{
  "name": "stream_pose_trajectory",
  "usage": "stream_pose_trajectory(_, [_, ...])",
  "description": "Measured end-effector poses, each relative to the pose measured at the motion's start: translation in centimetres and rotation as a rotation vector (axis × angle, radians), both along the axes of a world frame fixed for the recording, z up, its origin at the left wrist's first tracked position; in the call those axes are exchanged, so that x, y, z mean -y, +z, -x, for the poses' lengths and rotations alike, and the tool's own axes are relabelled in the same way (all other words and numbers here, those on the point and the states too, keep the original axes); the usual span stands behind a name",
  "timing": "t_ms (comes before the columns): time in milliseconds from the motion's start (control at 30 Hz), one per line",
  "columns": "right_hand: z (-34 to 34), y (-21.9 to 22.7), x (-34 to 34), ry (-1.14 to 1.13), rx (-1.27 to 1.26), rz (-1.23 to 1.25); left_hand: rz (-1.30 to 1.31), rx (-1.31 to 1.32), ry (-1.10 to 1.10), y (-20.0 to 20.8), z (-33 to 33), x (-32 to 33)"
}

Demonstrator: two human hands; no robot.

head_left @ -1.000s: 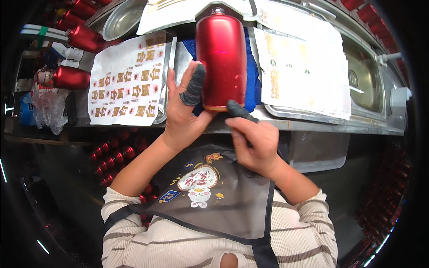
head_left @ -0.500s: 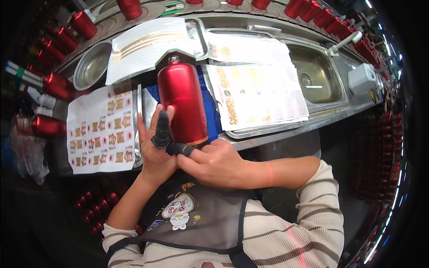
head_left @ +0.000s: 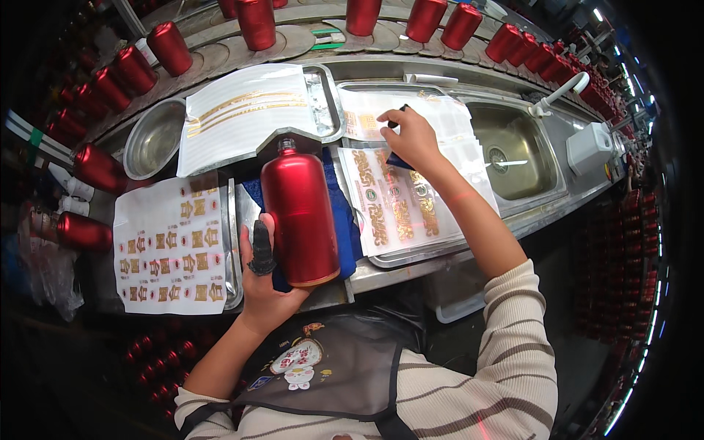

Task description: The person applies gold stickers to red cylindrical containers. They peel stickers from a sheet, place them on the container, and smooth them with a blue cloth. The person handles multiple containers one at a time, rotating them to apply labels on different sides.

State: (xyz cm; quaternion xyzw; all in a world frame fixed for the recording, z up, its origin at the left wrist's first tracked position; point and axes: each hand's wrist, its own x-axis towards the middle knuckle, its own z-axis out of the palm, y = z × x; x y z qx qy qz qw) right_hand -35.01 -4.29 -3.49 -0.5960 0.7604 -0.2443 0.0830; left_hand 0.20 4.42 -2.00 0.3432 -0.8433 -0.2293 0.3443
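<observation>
A shiny red bottle (head_left: 299, 213) with a bare metallic neck lies on a blue cloth (head_left: 345, 220), its base toward me. My left hand (head_left: 268, 282) cups its lower left side near the base, fingers along the wall; one finger wears a black cover (head_left: 261, 249). My right hand (head_left: 414, 139) hovers over decal sheets, thumb and forefinger apart, with something black at a fingertip. From under its palm juts a dark blue flat piece (head_left: 398, 160), seemingly held by the other fingers. Beneath lies a sheet of gold decals (head_left: 396, 209); a second decal sheet (head_left: 363, 123) is behind it.
At left lie another gold decal sheet (head_left: 169, 253) and a metal bowl (head_left: 152, 139). A sheet with gold strips (head_left: 246, 106) rests at the back. Right stand a sink (head_left: 513, 147), a faucet (head_left: 561, 95) and a white jug (head_left: 591, 144). Red bottles (head_left: 363, 15) line a conveyor (head_left: 293, 45).
My right hand has left the left hand's fingers and reached forward right over the decal sheets. My left hand now lies against the bottle's lower side. The view has shifted, showing more conveyor.
</observation>
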Motion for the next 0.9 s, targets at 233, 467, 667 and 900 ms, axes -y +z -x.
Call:
stream_pose_trajectory(233, [1.5, -1.2, 3.5, -0.007, -0.118, -0.113, -0.045, -0.036, -0.006, -0.5, -0.5, -0.3])
stream_pose_trajectory(467, [3.0, -1.7, 4.7, 0.02, 0.09, -0.141, -0.031, -0.101, -0.019, -0.5, -0.6, -0.2])
stream_pose_trajectory(667, [3.9, -3.0, 4.7, -0.002, 0.177, 0.016, -0.045, -0.103, -0.035, -0.9, -1.0, 0.0])
stream_pose_trajectory(900, [-2.5, 6.2, -4.6, 0.087, 0.379, 0.149, -0.249, 0.008, -0.063, -0.9, -1.4, 0.5])
